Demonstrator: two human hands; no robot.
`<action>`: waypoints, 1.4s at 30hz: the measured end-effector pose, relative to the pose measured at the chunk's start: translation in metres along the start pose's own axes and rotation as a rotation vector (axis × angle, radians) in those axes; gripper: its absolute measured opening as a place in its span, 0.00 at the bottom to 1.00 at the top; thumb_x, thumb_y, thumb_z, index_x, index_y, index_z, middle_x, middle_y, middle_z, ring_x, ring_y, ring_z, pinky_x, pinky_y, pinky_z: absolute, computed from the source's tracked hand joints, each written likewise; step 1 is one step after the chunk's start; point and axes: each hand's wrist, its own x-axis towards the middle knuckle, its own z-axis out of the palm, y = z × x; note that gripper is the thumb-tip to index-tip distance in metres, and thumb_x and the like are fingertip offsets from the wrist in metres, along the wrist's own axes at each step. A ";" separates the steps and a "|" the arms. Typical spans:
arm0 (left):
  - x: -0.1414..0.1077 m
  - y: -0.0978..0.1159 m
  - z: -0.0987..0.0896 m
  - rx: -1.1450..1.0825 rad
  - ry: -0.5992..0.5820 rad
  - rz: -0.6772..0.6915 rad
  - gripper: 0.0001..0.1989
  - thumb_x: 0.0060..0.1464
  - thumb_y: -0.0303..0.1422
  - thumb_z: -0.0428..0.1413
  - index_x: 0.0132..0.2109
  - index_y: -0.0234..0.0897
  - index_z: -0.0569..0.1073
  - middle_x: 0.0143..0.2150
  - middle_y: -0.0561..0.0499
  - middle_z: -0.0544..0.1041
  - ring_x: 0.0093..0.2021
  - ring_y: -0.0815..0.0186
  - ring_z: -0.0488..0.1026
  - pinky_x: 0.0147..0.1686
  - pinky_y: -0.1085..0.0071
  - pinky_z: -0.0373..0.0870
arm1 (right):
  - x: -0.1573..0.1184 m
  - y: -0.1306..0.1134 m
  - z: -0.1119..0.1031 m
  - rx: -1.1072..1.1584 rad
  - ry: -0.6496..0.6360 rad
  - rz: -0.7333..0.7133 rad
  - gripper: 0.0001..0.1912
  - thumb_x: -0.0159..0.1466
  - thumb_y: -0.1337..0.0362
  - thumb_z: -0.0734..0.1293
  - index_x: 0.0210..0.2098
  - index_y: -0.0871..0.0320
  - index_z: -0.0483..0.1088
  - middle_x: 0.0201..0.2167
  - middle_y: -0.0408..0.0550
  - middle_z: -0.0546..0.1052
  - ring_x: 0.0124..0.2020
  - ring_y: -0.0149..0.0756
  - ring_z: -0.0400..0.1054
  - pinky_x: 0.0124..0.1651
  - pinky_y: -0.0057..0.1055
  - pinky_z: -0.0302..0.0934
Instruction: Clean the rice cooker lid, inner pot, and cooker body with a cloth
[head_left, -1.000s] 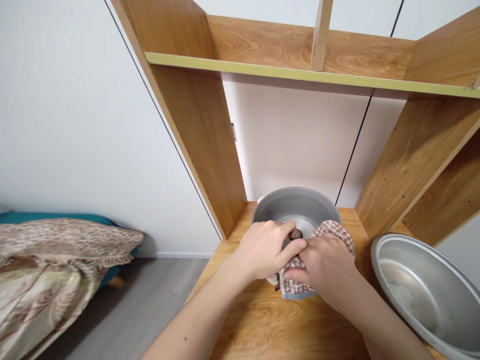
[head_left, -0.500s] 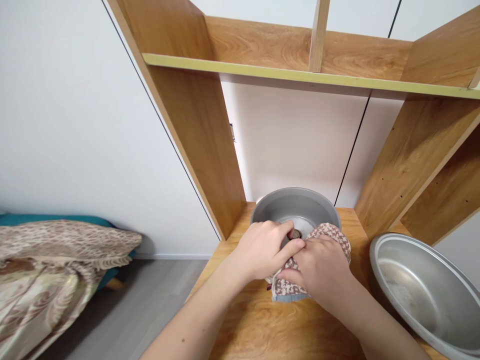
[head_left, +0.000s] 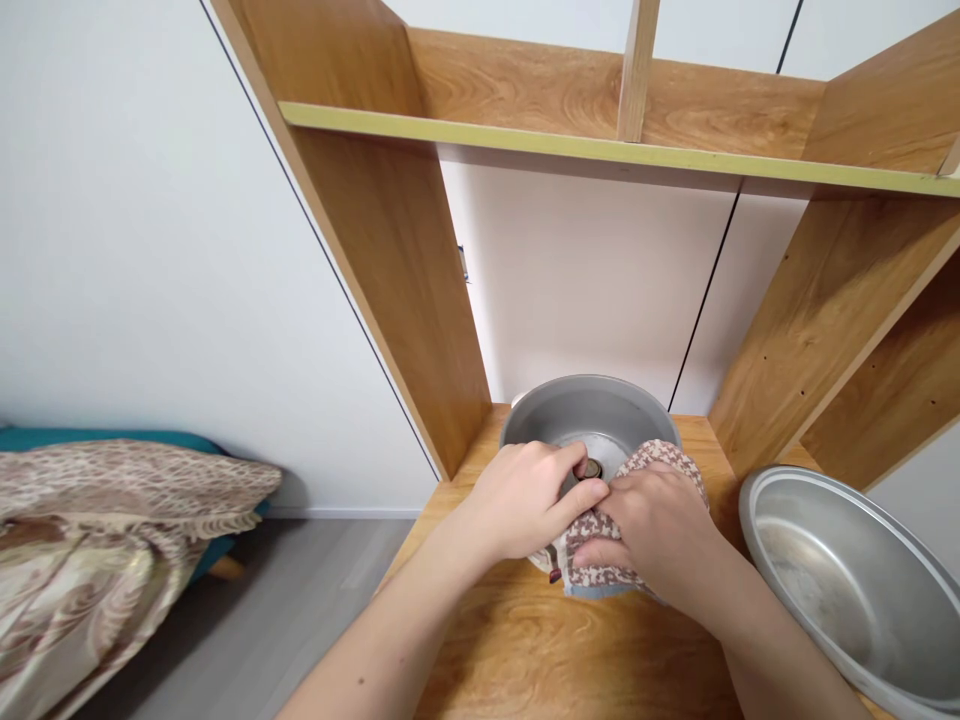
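Observation:
A rice cooker body (head_left: 592, 395) with a grey inner wall and a small round sensor at its centre stands on the wooden board. My left hand (head_left: 529, 495) grips its near left rim, the fingers bent over into the inside and the thumb pointing right. My right hand (head_left: 652, 520) is closed on a brown-and-white patterned cloth (head_left: 664, 458) with a bluish underside. It presses this cloth over the near right rim. Part of the cloth reaches inside the cooker, and part hangs down outside. The cooker's near outer side is mostly hidden by my hands and the cloth.
A silver metal inner pot (head_left: 862, 580) sits to the right. Wooden shelf panels (head_left: 390, 290) rise on both sides, with a yellow-edged shelf (head_left: 525, 138) across above. Far left, a patterned fabric (head_left: 112, 560) covers a teal piece of furniture over the grey floor (head_left: 322, 600).
My right hand and the cloth have slid a little to the right along the near rim. My left hand has stayed in place on the rice cooker body.

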 end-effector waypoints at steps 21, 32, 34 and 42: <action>0.000 0.002 0.005 0.068 0.036 -0.007 0.22 0.68 0.48 0.43 0.36 0.40 0.72 0.26 0.50 0.76 0.27 0.59 0.72 0.28 0.66 0.56 | 0.005 -0.010 0.021 -0.022 0.109 0.053 0.20 0.60 0.46 0.79 0.36 0.56 0.83 0.35 0.53 0.86 0.40 0.47 0.81 0.50 0.37 0.65; -0.003 0.008 0.002 0.077 0.033 0.009 0.21 0.71 0.44 0.42 0.36 0.39 0.72 0.29 0.50 0.77 0.29 0.59 0.74 0.29 0.67 0.58 | 0.006 -0.012 0.023 -0.032 0.142 0.045 0.21 0.61 0.43 0.77 0.34 0.57 0.82 0.32 0.54 0.85 0.37 0.46 0.81 0.46 0.35 0.65; -0.003 0.008 0.001 0.076 0.024 0.009 0.21 0.71 0.44 0.42 0.35 0.39 0.71 0.29 0.50 0.77 0.29 0.59 0.73 0.29 0.67 0.57 | 0.007 -0.014 0.023 -0.026 0.143 0.057 0.21 0.62 0.44 0.77 0.35 0.57 0.82 0.32 0.54 0.85 0.37 0.46 0.81 0.47 0.36 0.66; -0.004 0.007 0.006 0.091 0.076 0.083 0.22 0.72 0.39 0.37 0.31 0.40 0.65 0.25 0.52 0.71 0.25 0.63 0.69 0.26 0.66 0.51 | 0.008 -0.024 0.025 -0.025 0.237 0.093 0.18 0.64 0.49 0.76 0.28 0.56 0.80 0.28 0.53 0.84 0.32 0.43 0.79 0.43 0.36 0.66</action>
